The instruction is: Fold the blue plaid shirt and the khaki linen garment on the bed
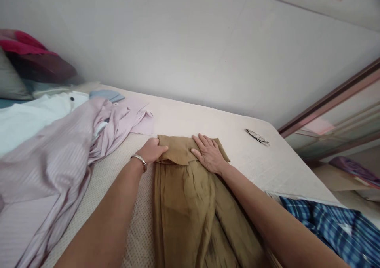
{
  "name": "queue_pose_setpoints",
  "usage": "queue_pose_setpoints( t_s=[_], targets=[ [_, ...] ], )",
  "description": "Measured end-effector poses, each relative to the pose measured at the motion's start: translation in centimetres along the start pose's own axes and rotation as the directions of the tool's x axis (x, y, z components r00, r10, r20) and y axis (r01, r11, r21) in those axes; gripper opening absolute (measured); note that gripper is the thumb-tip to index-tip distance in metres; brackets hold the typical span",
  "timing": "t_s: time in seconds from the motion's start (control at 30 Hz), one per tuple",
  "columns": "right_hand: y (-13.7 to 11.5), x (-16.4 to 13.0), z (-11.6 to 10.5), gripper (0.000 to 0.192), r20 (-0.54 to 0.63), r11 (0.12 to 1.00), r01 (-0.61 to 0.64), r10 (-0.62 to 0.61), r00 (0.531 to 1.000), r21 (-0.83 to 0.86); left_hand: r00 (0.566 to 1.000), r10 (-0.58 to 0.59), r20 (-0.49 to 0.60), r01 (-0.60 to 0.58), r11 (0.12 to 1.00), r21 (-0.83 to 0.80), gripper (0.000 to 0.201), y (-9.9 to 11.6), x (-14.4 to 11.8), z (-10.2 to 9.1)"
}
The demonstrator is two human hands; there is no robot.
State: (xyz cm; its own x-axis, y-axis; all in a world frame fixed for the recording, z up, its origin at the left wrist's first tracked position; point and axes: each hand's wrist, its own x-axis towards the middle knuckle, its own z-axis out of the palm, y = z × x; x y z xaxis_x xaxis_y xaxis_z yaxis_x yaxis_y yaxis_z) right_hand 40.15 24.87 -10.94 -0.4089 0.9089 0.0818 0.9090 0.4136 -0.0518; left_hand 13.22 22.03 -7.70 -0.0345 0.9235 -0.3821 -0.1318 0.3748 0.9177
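An olive-brown garment (181,204) lies lengthwise on the bed, its far end folded over into a flat band. Its near end runs out of view, and its exact kind is unclear. My left hand (152,151), with a silver bracelet at the wrist, grips the left edge of that band between thumb and curled fingers. On the right part of the band, my right hand (208,152) rests palm down with its fingers stretched out. Loose creases run down the cloth below the band.
A crumpled pale pink striped shirt (56,161) and a white garment (38,115) lie at left. Eyeglasses (257,137) sit on the bed (190,115) at right, beyond a blue plaid shirt (335,224). A wall (166,38) rises behind.
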Motion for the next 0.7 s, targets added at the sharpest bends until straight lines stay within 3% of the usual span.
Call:
queue_pose_setpoints(
  t_s=[0.1,0.17,0.2,0.27,0.33,0.4,0.47,0.53,0.63,0.7],
  targets=[
    [0.0,-0.1,-0.1,0.069,-0.011,1.0,-0.006,0.006,1.0,0.003,0.98,0.107,-0.166,-0.053,0.953,0.297,0.04,0.9,-0.4,-0.9],
    [0.0,-0.1,-0.1,0.068,-0.018,1.0,-0.006,0.007,1.0,0.005,0.926,0.289,-0.243,-0.167,0.891,0.423,0.044,1.5,-0.9,-1.0],
    [-0.1,-0.2,0.0,0.068,-0.02,1.0,-0.006,0.007,1.0,0.006,0.892,0.389,-0.233,-0.253,0.853,0.457,0.041,1.7,-1.1,-0.8],
    [-0.1,-0.2,0.0,0.069,-0.022,1.0,-0.005,0.006,1.0,0.006,0.824,0.559,-0.091,-0.457,0.752,0.476,0.035,1.3,-1.4,0.3],
    [-0.2,-0.3,0.2,0.068,-0.025,1.0,-0.007,0.007,1.0,0.009,0.755,0.644,0.126,-0.62,0.638,0.457,0.036,0.1,-1.4,1.6],
    [-0.4,-0.3,0.3,0.068,-0.025,1.0,-0.011,0.012,1.0,0.014,0.719,0.636,0.28,-0.678,0.554,0.483,0.041,-1.8,-1.0,2.8],
    [-0.5,-0.2,0.2,0.067,-0.022,0.999,-0.017,0.018,1.0,0.033,0.735,0.581,0.351,-0.649,0.451,0.613,0.049,-3.4,-0.6,3.5],
    [-0.3,0.0,-0.3,0.069,0.003,0.995,-0.034,0.034,0.999,0.099,0.762,0.519,0.387,-0.58,0.282,0.764,0.058,-4.3,-0.2,3.6],
    [0.8,0.1,-2.2,0.071,0.061,0.925,-0.082,0.064,0.996,0.372,0.786,0.444,0.431,-0.498,0.042,0.866,0.069,-3.8,-0.2,3.3],
    [1.8,-0.2,-3.6,0.07,0.031,0.823,-0.08,0.075,0.997,0.562,0.778,0.452,0.436,-0.481,-0.018,0.877,0.069,-2.9,-0.6,3.3]
  ],
)
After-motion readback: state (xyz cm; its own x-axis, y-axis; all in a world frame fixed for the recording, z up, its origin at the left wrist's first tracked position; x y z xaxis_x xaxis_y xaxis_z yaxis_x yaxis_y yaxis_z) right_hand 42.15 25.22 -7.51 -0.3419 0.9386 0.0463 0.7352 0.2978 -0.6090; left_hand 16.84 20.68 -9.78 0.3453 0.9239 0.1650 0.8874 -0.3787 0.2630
